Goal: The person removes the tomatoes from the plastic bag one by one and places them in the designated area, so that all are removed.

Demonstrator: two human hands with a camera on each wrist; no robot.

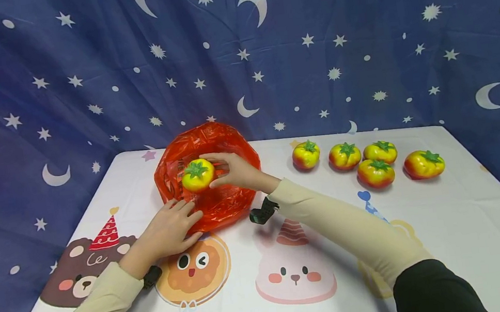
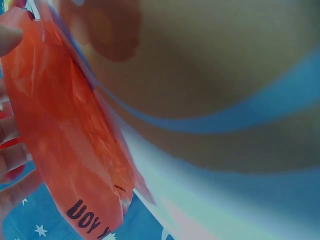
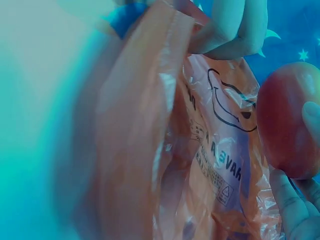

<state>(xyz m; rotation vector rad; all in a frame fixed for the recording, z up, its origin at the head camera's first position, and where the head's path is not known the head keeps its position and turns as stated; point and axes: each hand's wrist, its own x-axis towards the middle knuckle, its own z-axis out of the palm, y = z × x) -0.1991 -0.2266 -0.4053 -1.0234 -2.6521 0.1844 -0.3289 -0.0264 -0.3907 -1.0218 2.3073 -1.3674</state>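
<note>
A red plastic bag (image 1: 232,205) stands with its mouth spread wide near the back left of the table. My left hand (image 1: 167,231) holds its near left rim, with fingers over the edge. In the left wrist view, the bag's outer wall (image 2: 70,115) lies beside the thumb and fingertips. My right hand (image 1: 235,172) grips a yellow-and-red tomato (image 1: 198,176) with a green leafy top, above the bag's mouth. Seen from the right wrist, fingers pinch the tomato (image 3: 287,120) from the side, and printing shows on the bag (image 3: 135,115).
Right of the bag lie several more tomatoes (image 1: 376,173), loosely grouped. A white tablecloth (image 1: 484,231) with cartoon prints covers the table. Behind it hangs a blue curtain (image 1: 296,77) with moons and stars.
</note>
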